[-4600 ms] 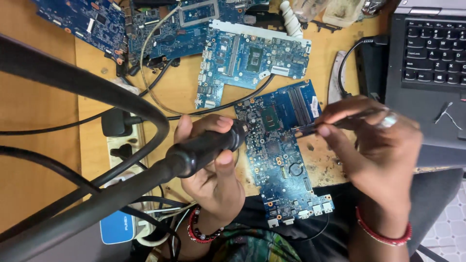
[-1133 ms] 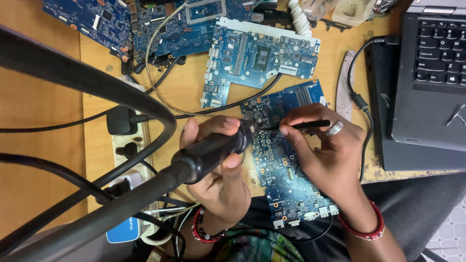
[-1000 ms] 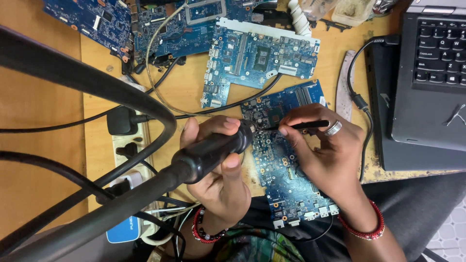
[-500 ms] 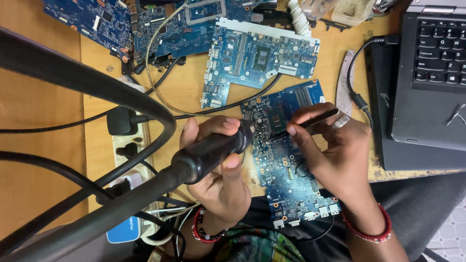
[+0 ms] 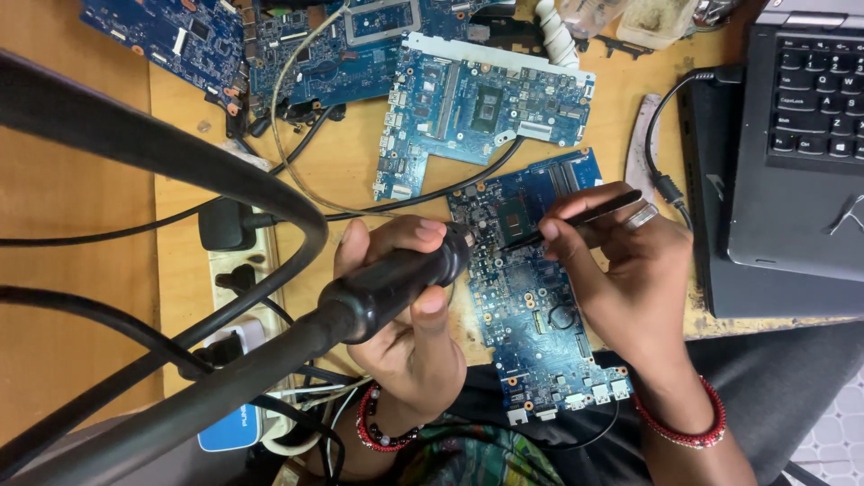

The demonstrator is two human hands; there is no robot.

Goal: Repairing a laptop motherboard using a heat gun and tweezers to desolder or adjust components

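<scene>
A blue circuit board lies at the near edge of the wooden table, partly over my lap. My left hand grips the black handle of a hot-air tool, its nozzle tip pointing at the board's upper left part. My right hand pinches black tweezers whose tips touch the board near a dark square chip. A thick black hose runs from the tool's handle across the left of the view.
Another blue board lies farther back, with more boards at the far left. A dark laptop sits at the right with a cable plugged in. A white power strip and tangled cables lie at the left.
My right hand with the tweezers moved left onto the board, then shifted slightly back right. The left hand and hot-air tool stayed in place.
</scene>
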